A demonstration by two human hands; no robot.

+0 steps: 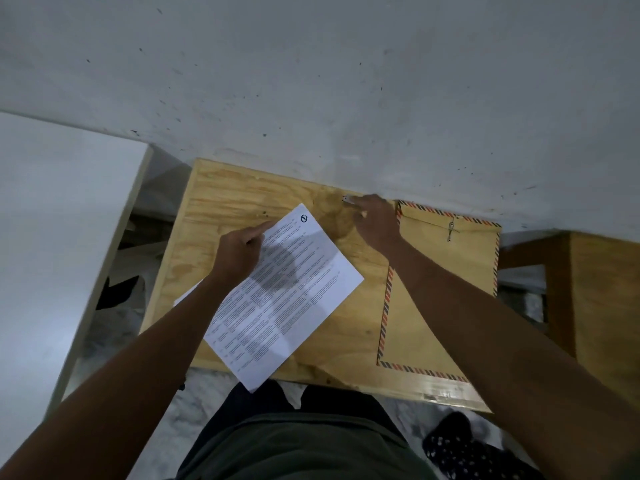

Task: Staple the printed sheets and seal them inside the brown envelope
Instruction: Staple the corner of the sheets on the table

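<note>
The printed sheets [291,296] lie tilted on the small plywood table [242,188], their near corner hanging over the front edge. My left hand [240,251] rests on their upper left edge, index finger stretched along the paper. My right hand [375,220] is at the table's far edge beside the wall, fingers curled over a small whitish object, probably the stapler [348,199], of which only the tip shows. The brown envelope [446,271] with a red and blue striped border lies flat on the right of the table, partly under my right forearm.
A grey-white wall [346,81] runs right behind the table. A white board [62,220] stands to the left, a wooden stool or box [595,299] to the right. My legs and a dotted slipper [460,445] are below the table's front edge.
</note>
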